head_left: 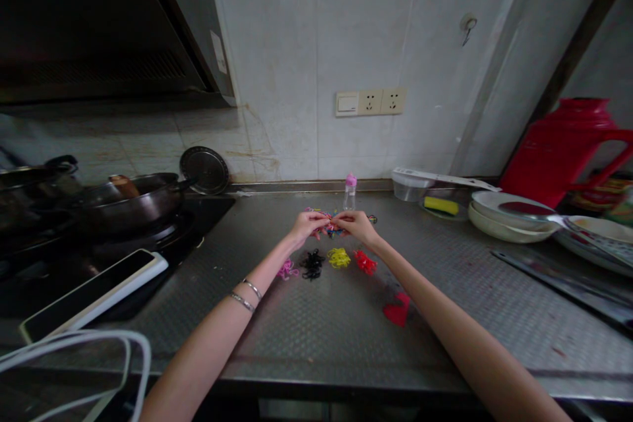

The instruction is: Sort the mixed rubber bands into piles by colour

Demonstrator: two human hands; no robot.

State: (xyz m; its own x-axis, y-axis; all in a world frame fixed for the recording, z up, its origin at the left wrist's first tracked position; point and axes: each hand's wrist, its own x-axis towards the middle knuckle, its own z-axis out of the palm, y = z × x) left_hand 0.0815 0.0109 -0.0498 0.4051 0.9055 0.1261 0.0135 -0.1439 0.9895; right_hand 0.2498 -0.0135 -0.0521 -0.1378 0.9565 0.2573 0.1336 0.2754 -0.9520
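Note:
My left hand [307,225] and my right hand [357,225] meet above the middle of the counter, fingertips pinched close together. Between them are thin coloured rubber bands, pinkish where they show; how many each hand grips is hidden. Beneath and behind the fingers lies a mixed multicoloured heap of bands [334,232], partly covered. Nearer to me, sorted by colour, sit a pink pile [287,269], a black pile [312,264], a yellow pile [339,258] and a red pile [364,262]. A small clear bottle with a pink cap [351,180] stands just behind my hands.
Under my right forearm lies a red heart-shaped piece [397,310]. Left are a pan [143,201] on the black stove and a phone-like device [89,293] with white cables [133,336]. Right stand stacked bowls [504,221], a sponge [442,206], a knife [558,283] and a red thermos [558,151].

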